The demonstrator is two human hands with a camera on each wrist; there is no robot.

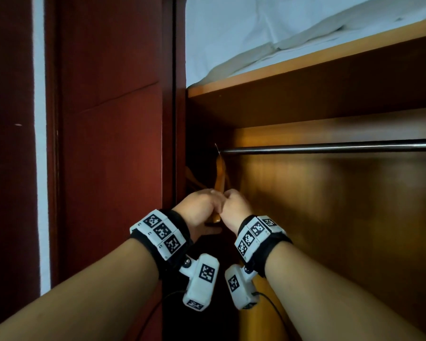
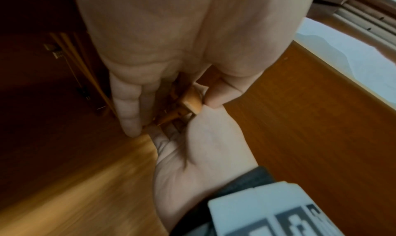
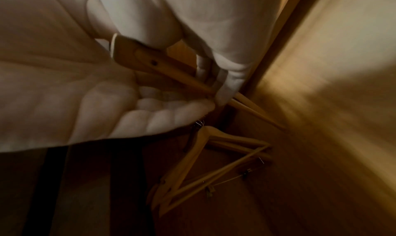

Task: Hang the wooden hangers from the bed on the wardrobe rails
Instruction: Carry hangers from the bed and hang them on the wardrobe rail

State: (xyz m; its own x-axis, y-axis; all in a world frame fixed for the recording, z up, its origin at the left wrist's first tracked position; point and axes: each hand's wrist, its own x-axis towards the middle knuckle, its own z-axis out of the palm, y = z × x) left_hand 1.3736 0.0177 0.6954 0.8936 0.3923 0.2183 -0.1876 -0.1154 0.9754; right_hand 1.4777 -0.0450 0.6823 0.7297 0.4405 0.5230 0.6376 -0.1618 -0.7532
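Below the steel rail [image 1: 330,146], left hand [image 1: 198,207] and right hand [image 1: 234,207] (knuckles touching) both grip one wooden hanger [image 1: 220,175].

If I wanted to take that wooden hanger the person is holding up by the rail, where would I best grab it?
Probably by the lower end of the wooden hanger, coming from below and in front, as both the left hand and right hand do. It hangs edge-on and steep, its wire hook up by the rail, so the top should stay free. The flat wooden arm gives a firm grip.

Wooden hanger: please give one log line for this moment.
wooden hanger: at rail left end | left hand: holding | right hand: holding
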